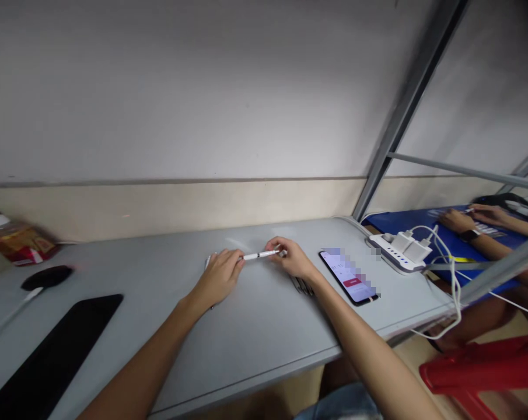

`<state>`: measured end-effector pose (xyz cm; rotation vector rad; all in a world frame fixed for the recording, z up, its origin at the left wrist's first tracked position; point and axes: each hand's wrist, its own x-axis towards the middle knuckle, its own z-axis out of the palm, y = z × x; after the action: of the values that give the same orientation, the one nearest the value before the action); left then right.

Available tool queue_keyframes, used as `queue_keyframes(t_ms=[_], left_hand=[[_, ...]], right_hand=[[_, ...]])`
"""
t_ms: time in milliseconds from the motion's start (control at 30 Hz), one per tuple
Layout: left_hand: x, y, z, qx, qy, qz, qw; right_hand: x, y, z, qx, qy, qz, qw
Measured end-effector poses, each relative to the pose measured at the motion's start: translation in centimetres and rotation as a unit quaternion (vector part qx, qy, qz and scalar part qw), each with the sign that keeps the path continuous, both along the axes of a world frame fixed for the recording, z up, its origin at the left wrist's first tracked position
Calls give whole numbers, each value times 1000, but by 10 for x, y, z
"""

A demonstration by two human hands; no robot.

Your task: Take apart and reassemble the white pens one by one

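A white pen (258, 255) with a dark band lies crosswise between my two hands, just above the grey desk. Its left end is in the closed fingers of my left hand (222, 277). The fingers of my right hand (293, 259) close around the narrow right end, and a small pale part shows there, too small to name. Several dark, slim pen-like pieces (304, 286) lie on the desk under my right wrist, partly hidden. Behind my left hand the edge of a pale object (208, 260) peeks out, mostly covered.
A lit phone (350, 277) lies right of my right arm. Beyond it are a white power strip (397, 254) with chargers and loose cables. At left are a black mat (58, 356), a dark mouse-shaped object (47, 277) and a bottle (18, 240). Another person's hands (458, 221) work at far right.
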<state>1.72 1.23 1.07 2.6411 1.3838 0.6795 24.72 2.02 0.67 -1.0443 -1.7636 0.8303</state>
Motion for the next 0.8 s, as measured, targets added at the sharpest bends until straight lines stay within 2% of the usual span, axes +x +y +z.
queue_keyframes(t_ms=[133, 300, 433, 567, 800], left_hand=[[0, 0, -1, -6, -7, 0, 1000], [1, 0, -1, -5, 6, 1, 1000], [1, 0, -1, -4, 13, 0, 1000], [0, 0, -2, 5, 25, 3, 1000], [2, -1, -2, 4, 27, 11, 1000]], right_hand=[[0, -1, 0, -55, -9, 9, 998], [-1, -3, 2, 3, -10, 0, 1000], [-1, -5, 2, -31, -51, -2, 998], [-3, -6, 0, 38, -59, -10, 997], [-3, -4, -4, 93, -123, -34, 987]])
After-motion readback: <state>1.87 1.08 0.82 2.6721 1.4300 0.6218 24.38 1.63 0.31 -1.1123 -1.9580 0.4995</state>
